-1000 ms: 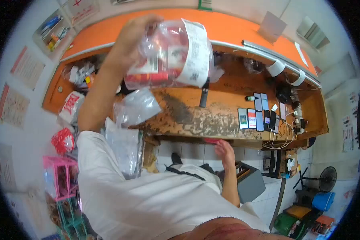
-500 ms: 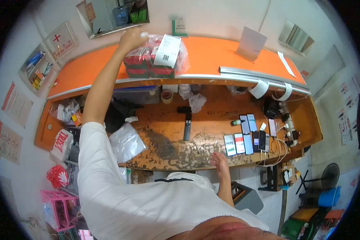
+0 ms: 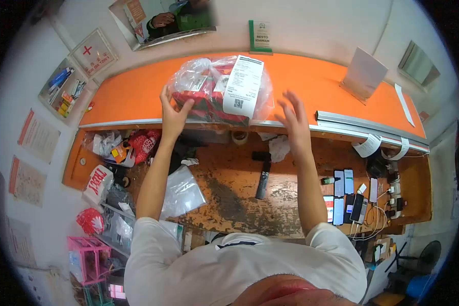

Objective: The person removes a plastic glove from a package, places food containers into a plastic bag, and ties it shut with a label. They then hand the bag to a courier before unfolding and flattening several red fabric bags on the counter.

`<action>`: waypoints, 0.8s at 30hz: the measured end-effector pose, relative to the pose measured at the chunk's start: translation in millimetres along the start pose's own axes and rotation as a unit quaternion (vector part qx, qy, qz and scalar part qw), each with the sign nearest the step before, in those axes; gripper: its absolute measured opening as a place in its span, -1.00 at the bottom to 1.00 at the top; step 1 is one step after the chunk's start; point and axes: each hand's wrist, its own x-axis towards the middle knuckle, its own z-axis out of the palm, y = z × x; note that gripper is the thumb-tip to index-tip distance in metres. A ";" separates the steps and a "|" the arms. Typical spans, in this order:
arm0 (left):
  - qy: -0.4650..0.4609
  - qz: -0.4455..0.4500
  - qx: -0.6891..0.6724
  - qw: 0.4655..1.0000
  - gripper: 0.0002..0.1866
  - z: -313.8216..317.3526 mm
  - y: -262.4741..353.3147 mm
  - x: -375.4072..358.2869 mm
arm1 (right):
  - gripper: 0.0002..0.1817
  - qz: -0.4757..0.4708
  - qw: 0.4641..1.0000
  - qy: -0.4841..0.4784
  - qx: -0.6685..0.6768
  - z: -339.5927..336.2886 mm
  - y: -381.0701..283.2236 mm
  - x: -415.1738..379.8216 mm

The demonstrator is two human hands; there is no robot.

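Note:
On the orange counter top (image 3: 137, 76) stands a clear plastic bag (image 3: 194, 71) with red and dark green boxes (image 3: 191, 102) inside. A printed white receipt (image 3: 245, 84) is on its front right. My left hand (image 3: 176, 113) touches the left side of the bag, thumb and fingers apart around the corner of a box. My right hand (image 3: 294, 115) is raised off the bag's right side, fingers spread, holding nothing.
Several phones (image 3: 338, 209) with cables lie on the lower desk (image 3: 239, 222) at the right. A black remote (image 3: 262, 184) and a flat clear plastic bag (image 3: 181, 191) lie there too. A white stand (image 3: 364, 74) and a metal strip (image 3: 359, 126) are on the counter's right.
My left hand has come down from the bag's top to its side. My right hand has risen from the desk's front edge to the counter. The view has shifted.

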 end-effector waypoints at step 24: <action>-0.228 -0.077 0.201 0.950 -0.45 -152.0 -153.4 149.5 | -0.35 0.052 0.990 -0.037 0.125 227.3 165.2 226.3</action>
